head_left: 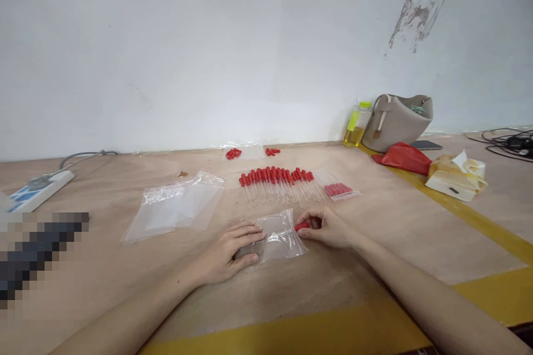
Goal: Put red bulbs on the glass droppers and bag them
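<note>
My left hand (235, 249) lies flat on the near left part of a clear zip bag (277, 244), its fingers spread. At the bag's right end, my right hand (327, 226) pinches the red rubber bulb of a glass dropper (302, 226). The dropper's clear tube points left, inside the bag's mouth. Beyond the hands lies a row of several droppers (275, 175) with red bulbs facing the wall. Right of the row, a filled zip bag (339, 189) shows several red bulbs through its plastic. Flat clear bags (177, 205) overlap on the left.
Small groups of red bulbs (233, 153) lie by the wall. A power strip (41, 191) sits at left. On the right are a bottle of yellow liquid (356, 126), a grey bag (395, 125), a red pouch (403, 159), a tissue pack (457, 177) and black cables (516, 143).
</note>
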{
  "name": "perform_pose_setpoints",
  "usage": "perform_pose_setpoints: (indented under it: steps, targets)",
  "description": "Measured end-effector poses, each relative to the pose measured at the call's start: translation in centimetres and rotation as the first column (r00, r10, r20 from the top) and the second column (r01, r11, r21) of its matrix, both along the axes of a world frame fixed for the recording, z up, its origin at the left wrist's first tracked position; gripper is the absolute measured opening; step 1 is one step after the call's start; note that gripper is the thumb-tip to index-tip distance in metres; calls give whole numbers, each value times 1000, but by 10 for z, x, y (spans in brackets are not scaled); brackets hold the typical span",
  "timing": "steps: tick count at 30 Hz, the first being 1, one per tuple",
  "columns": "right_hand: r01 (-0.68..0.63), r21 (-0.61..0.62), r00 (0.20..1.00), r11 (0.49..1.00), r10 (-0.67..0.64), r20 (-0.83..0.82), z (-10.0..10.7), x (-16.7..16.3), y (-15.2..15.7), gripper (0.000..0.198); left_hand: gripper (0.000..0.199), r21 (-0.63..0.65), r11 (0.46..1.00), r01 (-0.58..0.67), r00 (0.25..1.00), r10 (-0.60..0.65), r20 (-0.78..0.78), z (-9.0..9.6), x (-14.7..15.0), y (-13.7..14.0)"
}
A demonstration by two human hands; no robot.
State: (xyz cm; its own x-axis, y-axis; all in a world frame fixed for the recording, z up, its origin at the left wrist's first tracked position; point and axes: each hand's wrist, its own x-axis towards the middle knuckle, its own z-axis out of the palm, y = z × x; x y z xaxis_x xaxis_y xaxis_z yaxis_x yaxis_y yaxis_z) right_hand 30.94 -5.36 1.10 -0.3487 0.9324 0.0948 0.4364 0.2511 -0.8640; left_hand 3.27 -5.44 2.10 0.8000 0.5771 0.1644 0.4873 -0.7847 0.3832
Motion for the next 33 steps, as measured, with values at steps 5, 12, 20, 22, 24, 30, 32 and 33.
perform_pose_setpoints:
  steps: [5,12,20,22,24,30,32,33]
  targets:
    - [-50,-15,997,999,51,59,1,7,3,14,41,6,1000,6,1000,-6,-22,-1,-1,2]
    - [-105,-32,994,994,104,-27,-3,8,3,24,43,-12,1000,29,1000,-29,5,-2,-1,3]
    - [-302,-30,909,953,278,-310,2,-3,-7,21,46,21,1000,10,1000,-10,15,-7,0,4]
    - [-351,-93,859,932,281,-427,-2,-6,-8,23,45,19,1000,13,1000,-14,25,-7,0,4]
    - [-372,-117,837,921,278,-471,-6,-9,-9,25,45,15,1000,16,999,-16,29,-7,0,4]
    - [-254,-129,910,959,192,-368,-12,-6,-1,24,45,-14,1000,-14,999,14,29,-5,0,2]
    - [-164,-100,942,981,125,-310,-13,-1,4,25,43,-7,999,-33,998,33,48,-5,-2,5]
    - [-132,-84,954,988,104,-280,-14,1,7,25,41,4,999,-41,998,41,55,-5,-3,6]
